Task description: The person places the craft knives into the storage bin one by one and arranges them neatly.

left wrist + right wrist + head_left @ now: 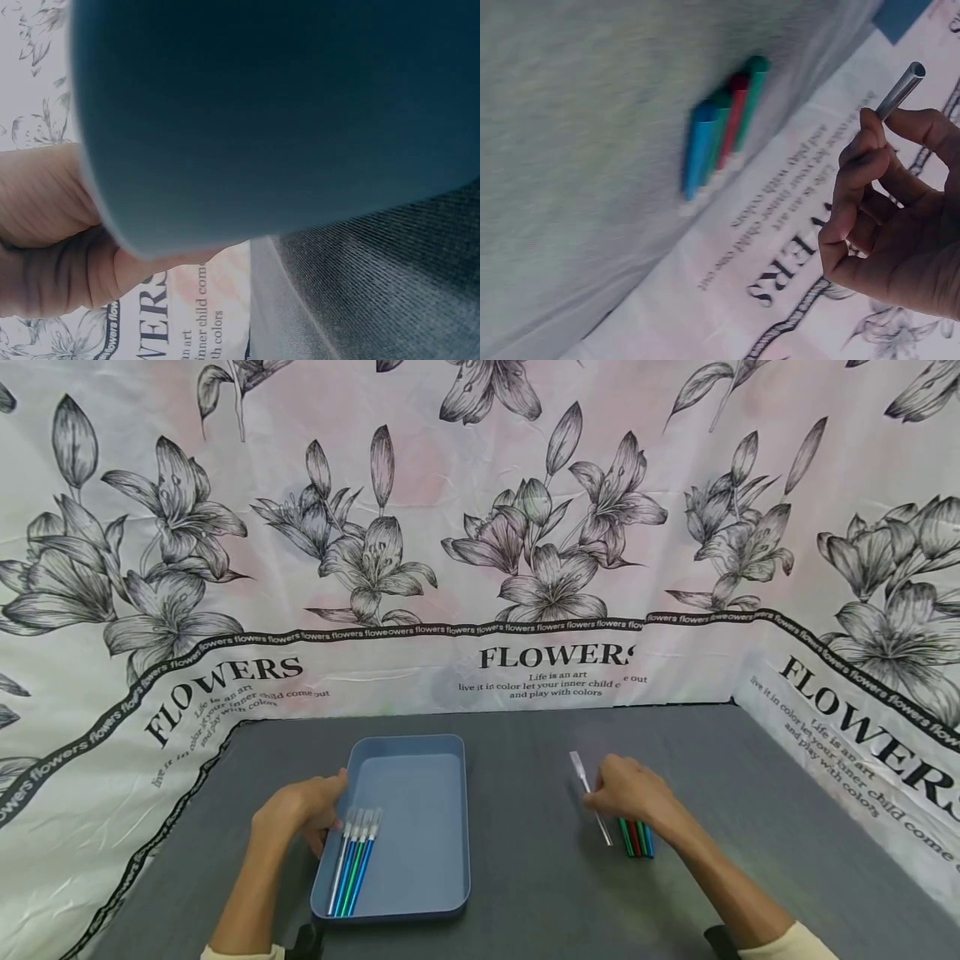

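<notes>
My left hand (303, 810) grips the left side of a blue-grey tray (420, 835), whose underside and edge fill much of the left wrist view. Inside the tray, along its left wall, lie several slim pen-like sticks (351, 868) in silver, blue and green, their pale clear-capped ends pointing away. My right hand (630, 793) pinches a silver pen-like stick (578, 768) between thumb and fingertips; its round end shows in the right wrist view. Below that hand, partly hidden by it in the head view, more sticks (712, 135) in green, red and blue lie side by side on the table.
A dark grey cloth (525, 860) covers the table, between the tray and the right-hand sticks as well. Behind and at both sides hangs a white curtain (420, 677) printed with flowers and lettering, which meets the table's edges.
</notes>
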{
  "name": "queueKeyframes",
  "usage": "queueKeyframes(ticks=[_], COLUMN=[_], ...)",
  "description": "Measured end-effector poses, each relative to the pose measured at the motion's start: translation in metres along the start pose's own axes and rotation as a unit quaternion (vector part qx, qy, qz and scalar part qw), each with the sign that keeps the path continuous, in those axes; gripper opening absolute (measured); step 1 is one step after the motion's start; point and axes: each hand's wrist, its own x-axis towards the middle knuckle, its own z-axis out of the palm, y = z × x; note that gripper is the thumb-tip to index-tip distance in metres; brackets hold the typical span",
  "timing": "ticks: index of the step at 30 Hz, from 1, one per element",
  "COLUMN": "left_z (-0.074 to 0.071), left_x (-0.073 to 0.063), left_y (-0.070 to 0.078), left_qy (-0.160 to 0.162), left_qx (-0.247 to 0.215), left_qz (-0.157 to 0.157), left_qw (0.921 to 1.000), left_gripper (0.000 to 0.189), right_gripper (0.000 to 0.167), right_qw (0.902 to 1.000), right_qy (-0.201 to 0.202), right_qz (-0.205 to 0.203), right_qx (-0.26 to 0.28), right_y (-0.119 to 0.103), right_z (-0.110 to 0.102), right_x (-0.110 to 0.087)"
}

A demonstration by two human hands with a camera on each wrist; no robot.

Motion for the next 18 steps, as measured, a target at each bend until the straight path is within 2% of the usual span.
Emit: queueKeyframes(ticks=[8,18], left_z=[-0.001,0.0], left_x=[-0.002,-0.004], left_y=[0.0,-0.001], left_qy=[0.002,-0.001], left_qx=[-0.001,-0.001], left_qz=[0.003,0.013], left_qw=[1.0,0.9999], left_gripper=[0.087,0.089], right_gripper=[0.056,0.057], right_qw=[0.9994,0.9941], right_qy=[0.01,0.023], right_qz=[-0.034,-0.104], right_qx=[0.001,0.019], right_y=[-0.032,-0.066], right_z=[-0.003,0.013], right_x=[0.0,0.005])
